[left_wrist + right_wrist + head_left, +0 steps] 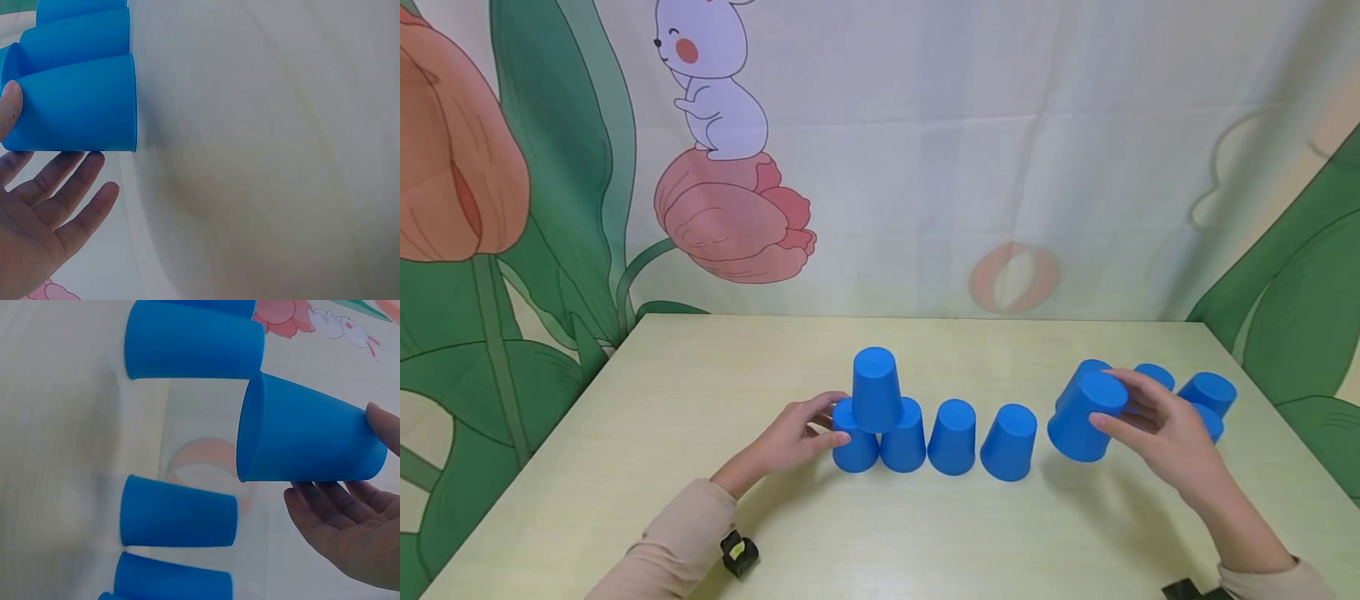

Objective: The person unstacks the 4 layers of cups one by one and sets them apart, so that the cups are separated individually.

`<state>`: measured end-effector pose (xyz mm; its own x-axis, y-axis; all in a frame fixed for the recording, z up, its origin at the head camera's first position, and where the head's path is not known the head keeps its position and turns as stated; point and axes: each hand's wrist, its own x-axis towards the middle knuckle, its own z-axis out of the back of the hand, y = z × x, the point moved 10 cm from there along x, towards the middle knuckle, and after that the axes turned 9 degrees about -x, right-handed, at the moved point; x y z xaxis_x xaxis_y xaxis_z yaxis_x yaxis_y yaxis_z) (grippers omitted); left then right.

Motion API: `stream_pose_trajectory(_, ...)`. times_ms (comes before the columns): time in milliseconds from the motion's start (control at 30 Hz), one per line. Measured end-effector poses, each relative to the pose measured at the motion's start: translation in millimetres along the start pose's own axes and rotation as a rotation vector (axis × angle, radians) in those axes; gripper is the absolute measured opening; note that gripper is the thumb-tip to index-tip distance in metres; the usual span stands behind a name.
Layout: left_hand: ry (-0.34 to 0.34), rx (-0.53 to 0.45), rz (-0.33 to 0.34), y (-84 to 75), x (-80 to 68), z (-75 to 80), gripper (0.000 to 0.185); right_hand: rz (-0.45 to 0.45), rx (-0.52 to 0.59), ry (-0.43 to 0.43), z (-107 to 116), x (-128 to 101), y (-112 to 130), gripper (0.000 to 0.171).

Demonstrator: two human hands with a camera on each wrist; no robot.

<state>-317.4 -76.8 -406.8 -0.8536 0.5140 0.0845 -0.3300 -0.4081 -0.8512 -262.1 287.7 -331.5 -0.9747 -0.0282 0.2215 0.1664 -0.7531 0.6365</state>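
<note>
Upside-down blue plastic cups stand in a row on the table. My left hand is at the leftmost cup, thumb on its near side and fingers around the far side; the left wrist view shows that cup between thumb and spread fingers. One cup rests on top, bridging the leftmost cup and its neighbour. My right hand holds another upside-down cup, slightly tilted, above the table to the right of the row. Its open rim faces down, and thumb and fingers grip it near the base.
Two more cups, one and another, continue the row. Several cups, including one, stand behind my right hand. The table meets a printed curtain at the back. Black straps sit at the wrists.
</note>
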Motion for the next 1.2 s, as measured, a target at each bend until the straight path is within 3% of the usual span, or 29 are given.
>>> stream_pose_trajectory(733,-0.010,-0.001,0.004,2.1,-1.2,-0.4,0.052,-0.119,-0.057,0.074,-2.3,0.4,-67.3,0.068)
stream_pose_trajectory(1200,-0.008,0.000,0.006,1.0,-0.8,0.6,0.052,-0.172,-0.087,0.118,-6.4,0.2,-85.5,0.073)
